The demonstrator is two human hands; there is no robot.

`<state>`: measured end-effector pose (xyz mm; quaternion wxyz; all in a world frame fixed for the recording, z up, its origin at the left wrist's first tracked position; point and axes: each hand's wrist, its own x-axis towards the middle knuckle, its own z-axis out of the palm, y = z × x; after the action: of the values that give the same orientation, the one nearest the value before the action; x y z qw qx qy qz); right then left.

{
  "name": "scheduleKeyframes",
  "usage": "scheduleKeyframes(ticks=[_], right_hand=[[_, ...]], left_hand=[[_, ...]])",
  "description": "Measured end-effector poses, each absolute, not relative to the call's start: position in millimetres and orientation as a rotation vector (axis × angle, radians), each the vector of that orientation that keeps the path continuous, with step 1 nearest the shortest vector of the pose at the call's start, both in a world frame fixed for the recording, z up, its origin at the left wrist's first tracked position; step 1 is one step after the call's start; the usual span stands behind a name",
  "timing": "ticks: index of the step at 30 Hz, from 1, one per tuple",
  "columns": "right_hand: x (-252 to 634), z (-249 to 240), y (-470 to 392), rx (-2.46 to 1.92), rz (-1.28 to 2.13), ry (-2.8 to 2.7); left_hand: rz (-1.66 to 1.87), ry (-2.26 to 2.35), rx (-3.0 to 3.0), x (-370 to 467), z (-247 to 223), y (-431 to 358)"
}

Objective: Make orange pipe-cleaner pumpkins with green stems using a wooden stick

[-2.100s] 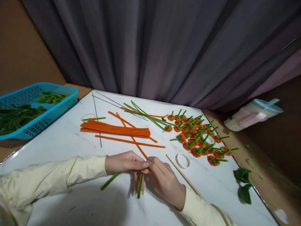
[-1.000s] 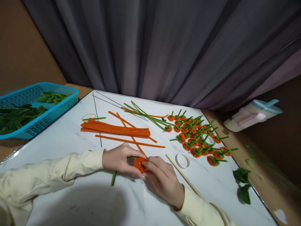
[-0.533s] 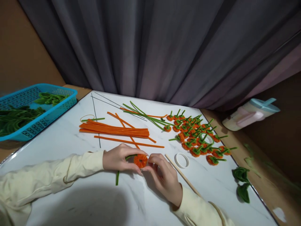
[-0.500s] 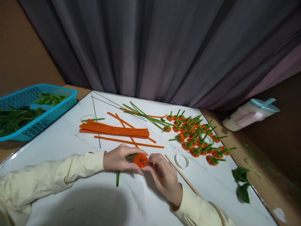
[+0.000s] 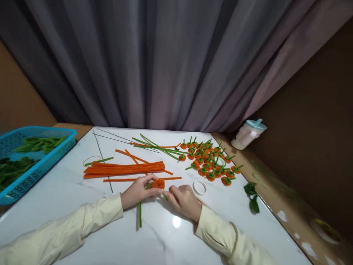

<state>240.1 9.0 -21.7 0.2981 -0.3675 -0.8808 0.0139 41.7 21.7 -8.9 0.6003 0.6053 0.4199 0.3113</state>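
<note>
Near the front middle of the white table, my left hand pinches a small round orange fuzzy piece with a green stem behind it. My right hand is closed just to its right, its fingertips at a short green end under the orange piece. A green strip lies below my left hand. Behind the hands is a bundle of orange strips, with loose orange strips around it. Several finished-looking orange pieces with green stems are grouped at the right.
A blue basket with green leaf shapes stands at the left. Green strips lie at the back. A white tape ring and part of a wooden stick are beside my right hand. Green leaves and a lidded cup are at the right.
The camera view has shifted, tilting upward. The orange piece has turned, its central hole now less visible. My right fingers have closed at a green end beneath it.
</note>
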Motion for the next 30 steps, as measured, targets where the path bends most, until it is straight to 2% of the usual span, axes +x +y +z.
scheduleKeyframes(ticks=[6, 11, 13, 16, 21, 25, 30], right_hand=[[229.7, -18.7, -5.3, -1.08, 0.178, -2.256], [227.5, -15.5, -12.7, -0.9, -0.209, -2.283], [227.7, -15.7, -12.0, -0.862, -0.201, -2.247], [226.5, -16.7, -10.0, -0.891, 0.107, -2.06], [221.3, -18.4, -7.2, -1.037, 0.966, -1.574], [217.4, -21.9, -3.3, -1.014, 1.166, -1.453], [214.3, -24.4, -2.1, -0.991, 1.257, -1.413]], left_hand=[[0.733, 0.94, 1.519, 42.9, -7.9, 17.7], [0.728, 0.93, 1.515, 44.1, -10.5, 12.9], [0.706, 0.909, 1.479, 45.1, -11.2, 12.4], [0.721, 0.9, 1.416, 47.4, -13.2, 14.9], [0.84, 0.906, 1.289, 47.0, -14.6, 22.0], [0.799, 0.821, 1.348, 42.7, -6.5, 20.0], [0.798, 0.84, 1.474, 43.4, -4.8, 15.6]])
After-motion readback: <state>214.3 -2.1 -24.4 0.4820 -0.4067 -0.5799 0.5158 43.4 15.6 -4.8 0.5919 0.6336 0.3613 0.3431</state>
